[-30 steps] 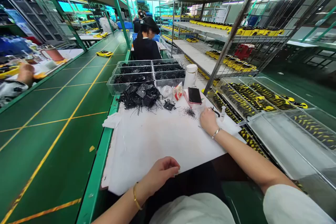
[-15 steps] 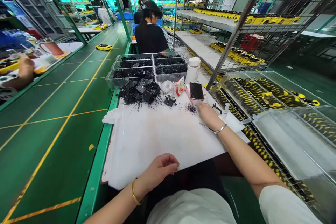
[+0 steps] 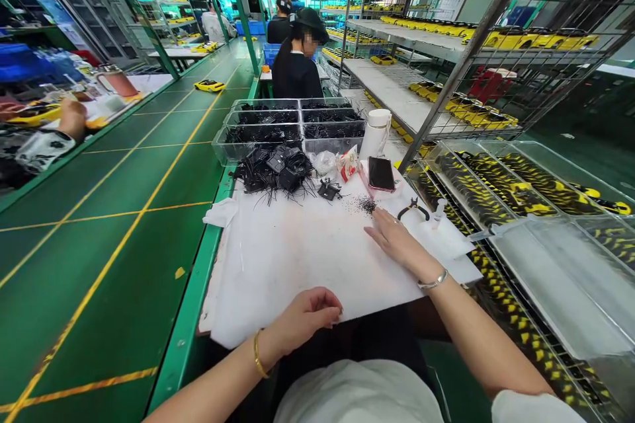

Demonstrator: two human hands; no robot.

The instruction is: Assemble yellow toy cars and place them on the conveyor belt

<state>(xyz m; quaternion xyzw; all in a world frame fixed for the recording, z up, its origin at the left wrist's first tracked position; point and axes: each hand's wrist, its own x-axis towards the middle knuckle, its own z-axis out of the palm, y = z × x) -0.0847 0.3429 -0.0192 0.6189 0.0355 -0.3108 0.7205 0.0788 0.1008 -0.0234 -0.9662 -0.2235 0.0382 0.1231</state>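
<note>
My left hand (image 3: 313, 317) is at the near edge of the white sheet (image 3: 297, 244), its fingers curled and thumb against them; whether something small is between them is too small to tell. My right hand (image 3: 393, 238) lies on the sheet with fingers stretched out, its fingertips beside a scatter of tiny black pieces (image 3: 366, 205). Black pliers (image 3: 413, 210) lie to the right of that hand. Behind are a small black part with wires (image 3: 329, 190), a heap of black wired parts (image 3: 278, 168) and a phone (image 3: 381, 174).
Clear divided trays (image 3: 310, 145) of black parts stand behind the heap, with a white bottle (image 3: 376, 132) alongside. On the left runs a green conveyor (image 3: 119, 198) carrying a yellow toy car (image 3: 209, 86). Trays of yellow-black parts (image 3: 516, 185) and a metal rack are right. A person (image 3: 297, 73) sits ahead.
My right hand has moved nearer and spread flat, uncovering the pliers. The whole view has shifted slightly. My left hand keeps nearly the same pose.
</note>
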